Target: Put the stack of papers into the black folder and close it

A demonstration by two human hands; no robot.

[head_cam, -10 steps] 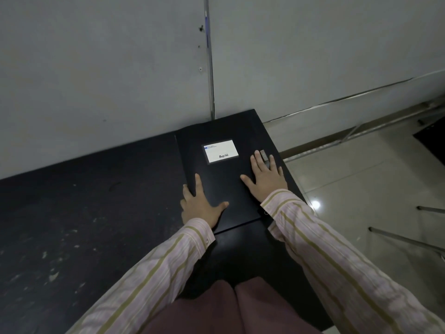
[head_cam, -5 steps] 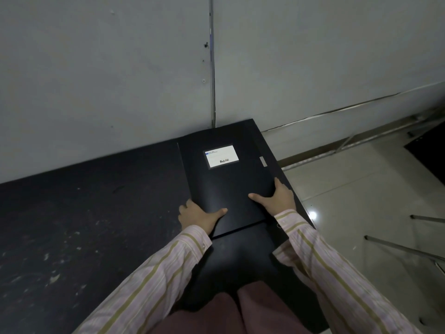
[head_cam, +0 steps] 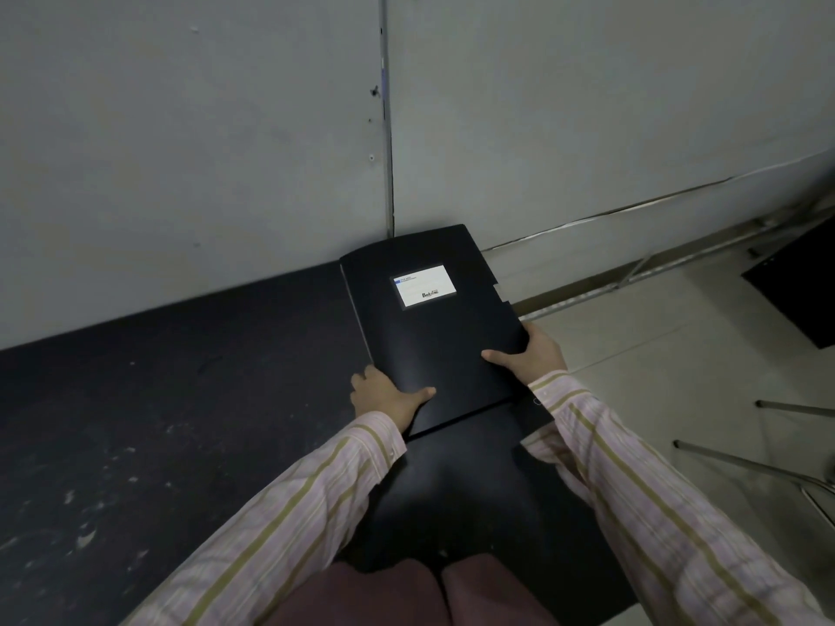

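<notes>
The black folder point(head_cam: 433, 336) is closed, with a white label point(head_cam: 424, 286) on its cover. Its far end touches the wall and its near end seems raised off the dark table point(head_cam: 158, 399). My left hand point(head_cam: 384, 395) grips the folder's near left corner, thumb on the cover. My right hand point(head_cam: 528, 354) holds its right edge, thumb on top and fingers underneath. No papers are visible; any inside are hidden by the cover.
A grey wall point(head_cam: 271, 128) rises directly behind the table. The table's right edge runs by my right arm, with tiled floor point(head_cam: 677, 354) beyond it. Thin metal legs point(head_cam: 745, 463) and a dark object point(head_cam: 795, 282) stand on the floor at right.
Both hands went from lying flat on the cover to gripping the folder's near corner and right edge. The folder's near end has come up slightly.
</notes>
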